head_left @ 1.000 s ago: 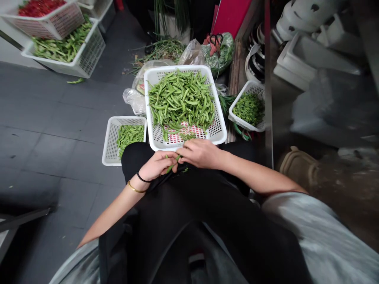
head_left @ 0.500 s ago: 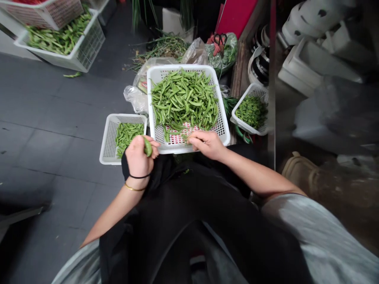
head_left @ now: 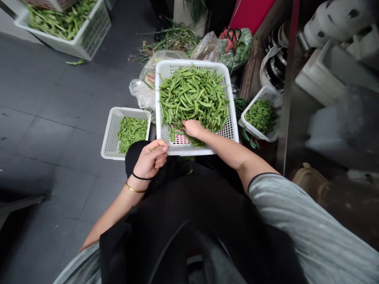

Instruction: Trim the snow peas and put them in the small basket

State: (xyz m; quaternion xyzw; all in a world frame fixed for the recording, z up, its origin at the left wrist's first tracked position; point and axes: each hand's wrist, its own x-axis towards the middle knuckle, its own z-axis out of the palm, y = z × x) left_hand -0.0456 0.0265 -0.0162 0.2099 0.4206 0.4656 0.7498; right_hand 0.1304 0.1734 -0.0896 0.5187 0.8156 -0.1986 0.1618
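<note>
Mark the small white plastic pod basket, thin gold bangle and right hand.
Small white plastic pod basket (head_left: pixel 113 135): head view, perforated inner wall.
Thin gold bangle (head_left: pixel 135 190): head view, middle of band.
Right hand (head_left: pixel 193 128): head view, its back.

The dark grey tiled floor (head_left: pixel 59 138) is stretching out on the left. A small white basket (head_left: pixel 110 134) is sitting on it. A crumpled clear plastic bag (head_left: pixel 142 94) is lying near that basket. Farther away, a messy heap of thin green stalks (head_left: pixel 181 39) is spreading out, and one green scrap (head_left: pixel 76 62) is lying off to the left.
</note>
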